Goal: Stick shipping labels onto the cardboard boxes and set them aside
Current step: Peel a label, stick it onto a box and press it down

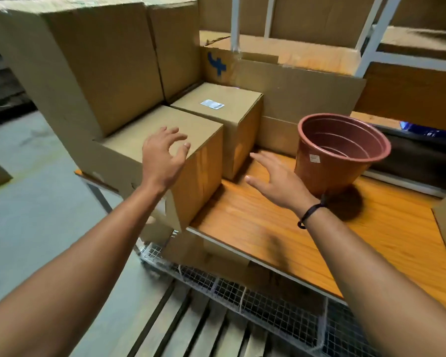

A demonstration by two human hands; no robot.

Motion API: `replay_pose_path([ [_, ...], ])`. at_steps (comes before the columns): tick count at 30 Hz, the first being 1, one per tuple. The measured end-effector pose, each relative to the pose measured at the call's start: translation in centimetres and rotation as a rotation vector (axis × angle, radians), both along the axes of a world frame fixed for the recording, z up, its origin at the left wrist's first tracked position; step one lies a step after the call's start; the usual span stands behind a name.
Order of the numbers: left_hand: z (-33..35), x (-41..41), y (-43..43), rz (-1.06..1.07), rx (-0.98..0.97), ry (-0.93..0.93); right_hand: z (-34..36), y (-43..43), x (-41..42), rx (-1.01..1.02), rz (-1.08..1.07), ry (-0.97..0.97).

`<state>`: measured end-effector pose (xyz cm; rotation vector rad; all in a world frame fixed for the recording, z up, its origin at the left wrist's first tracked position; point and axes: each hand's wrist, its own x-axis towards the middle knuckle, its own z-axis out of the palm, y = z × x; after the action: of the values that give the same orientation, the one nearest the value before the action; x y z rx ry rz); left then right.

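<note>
Ahead, a cardboard box [144,130] sits at the left edge of the wooden tabletop [242,228]. The left hand [162,155] hovers over its top, fingers spread, holding nothing; the right hand [273,179], fingers straight and empty, is beside it. Behind, a second box [234,112] carries a white label [212,104].

Brown cardboard boxes [165,130], white label [212,104] — terracotta pot [340,153], orange wood-grain shelf [307,235]

Pretty plain: bare left arm [75,253] at the lower left of the frame, bare right arm [371,266] at the lower right, and a thin dark cord bracelet [310,213] with a little knotted tail on the right wrist [300,203].
</note>
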<state>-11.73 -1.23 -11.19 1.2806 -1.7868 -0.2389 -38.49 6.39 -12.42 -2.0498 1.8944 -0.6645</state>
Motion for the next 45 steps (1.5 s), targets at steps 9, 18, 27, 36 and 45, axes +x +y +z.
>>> replay_pose_path([
  [9, -1.7, 8.2, -4.8, 0.293, 0.084, -0.023, -0.2, -9.8, 5.0, 0.034, 0.089, -0.128],
  [18, -3.6, 11.6, -7.2, 0.202, 0.256, -0.067, -1.8, -17.9, 6.3, 0.135, 0.033, -0.368],
  [27, -5.4, 11.6, -8.3, 0.141, 0.111, -0.031, -3.6, -18.6, 6.5, 0.090, 0.078, -0.533],
  [36, -6.4, 9.5, -7.7, 0.090, 0.056, 0.040, -3.9, -15.0, 5.8, 0.016, 0.023, -0.561],
  [45, -5.7, 5.2, -4.2, -0.053, 0.073, 0.063, -3.1, -7.5, 2.4, -0.063, -0.124, -0.568],
])
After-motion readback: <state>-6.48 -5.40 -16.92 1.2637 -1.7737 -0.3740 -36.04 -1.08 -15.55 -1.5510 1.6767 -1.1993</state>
